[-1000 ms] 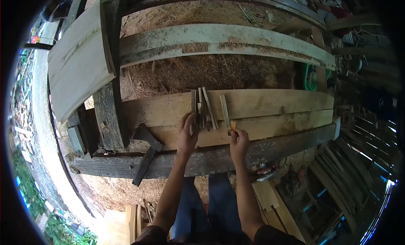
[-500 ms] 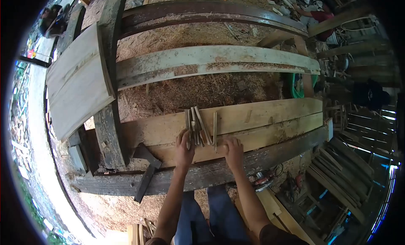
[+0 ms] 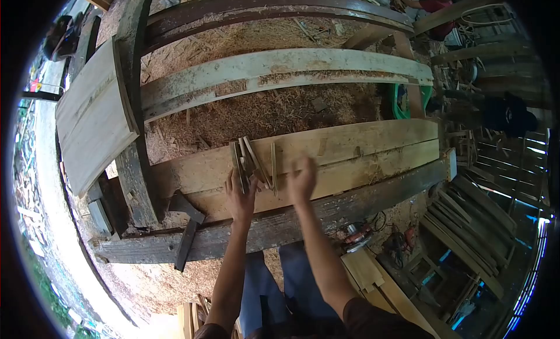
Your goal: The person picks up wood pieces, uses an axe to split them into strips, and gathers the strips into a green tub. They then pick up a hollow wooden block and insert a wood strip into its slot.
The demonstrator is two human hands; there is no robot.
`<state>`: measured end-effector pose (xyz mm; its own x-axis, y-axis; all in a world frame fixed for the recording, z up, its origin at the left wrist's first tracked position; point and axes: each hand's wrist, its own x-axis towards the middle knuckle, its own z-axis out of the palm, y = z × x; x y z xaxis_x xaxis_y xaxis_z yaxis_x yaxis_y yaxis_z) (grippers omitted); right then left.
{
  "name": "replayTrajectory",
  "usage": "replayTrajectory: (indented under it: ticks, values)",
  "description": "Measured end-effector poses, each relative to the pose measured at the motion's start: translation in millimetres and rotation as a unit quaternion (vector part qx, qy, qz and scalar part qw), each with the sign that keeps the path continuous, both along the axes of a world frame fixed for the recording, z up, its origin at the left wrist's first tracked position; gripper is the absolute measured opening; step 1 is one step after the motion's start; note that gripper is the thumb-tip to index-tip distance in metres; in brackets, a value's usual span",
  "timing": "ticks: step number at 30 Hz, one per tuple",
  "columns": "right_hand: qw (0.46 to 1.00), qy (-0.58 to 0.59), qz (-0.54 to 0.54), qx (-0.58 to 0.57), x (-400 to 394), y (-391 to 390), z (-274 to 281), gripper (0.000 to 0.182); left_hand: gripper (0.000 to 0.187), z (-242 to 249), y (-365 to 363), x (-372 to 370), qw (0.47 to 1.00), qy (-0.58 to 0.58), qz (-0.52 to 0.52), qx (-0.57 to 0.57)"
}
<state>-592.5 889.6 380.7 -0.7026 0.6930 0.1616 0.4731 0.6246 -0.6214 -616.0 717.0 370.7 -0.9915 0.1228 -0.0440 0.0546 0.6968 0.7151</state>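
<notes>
Several short wooden sticks lie in a loose, fanned bundle across the pale planks. My left hand is closed round the near end of the bundle, fingers on its left side and thumb on its right. A single thin stick lies apart, just right of the bundle. My right hand is curled above the planks, to the right of that stick and not touching it. Motion blurs its fingers, and whatever they hold, if anything, is hidden.
A dark angled wooden piece rests over the weathered front beam. A broad pale board leans at the left. Power tools sit on the ground at the right, near stacked boards. Another person's red sleeve shows at top right.
The view has shifted, so the bench and sticks appear further left and higher. My right hand has lifted and turned into a more curled shape; my left hand stays at the bundle.
</notes>
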Motion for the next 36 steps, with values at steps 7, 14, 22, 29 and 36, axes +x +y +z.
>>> replayTrajectory:
  ticks: [7, 14, 22, 29, 36]
  values:
    - [0.994, -0.041, 0.082, 0.054, 1.4, 83.8, -37.8, 0.029, 0.066, -5.3, 13.2, 2.7, 0.999, -0.008, 0.045, -0.030]
    - [0.961, 0.024, 0.062, -0.269, 15.8, -1.4, 5.5, 0.027, 0.050, -4.7, 17.9, 4.3, 0.998, -0.032, 0.053, -0.004]
    - [0.988, -0.081, -0.033, 0.131, 65.8, 172.5, -2.8, 0.047, 0.031, 33.3, 83.6, 32.0, 0.999, 0.020, -0.024, 0.013]
    - [0.996, -0.025, 0.051, -0.070, 62.8, 192.6, -40.2, 0.041, 0.034, 25.0, 130.8, 54.1, 0.992, 0.004, -0.121, -0.028]
    - [0.934, 0.059, 0.162, -0.312, 7.1, -6.4, -12.4, 0.024, 0.053, 0.2, 29.6, 14.3, 0.995, 0.013, 0.061, -0.079]
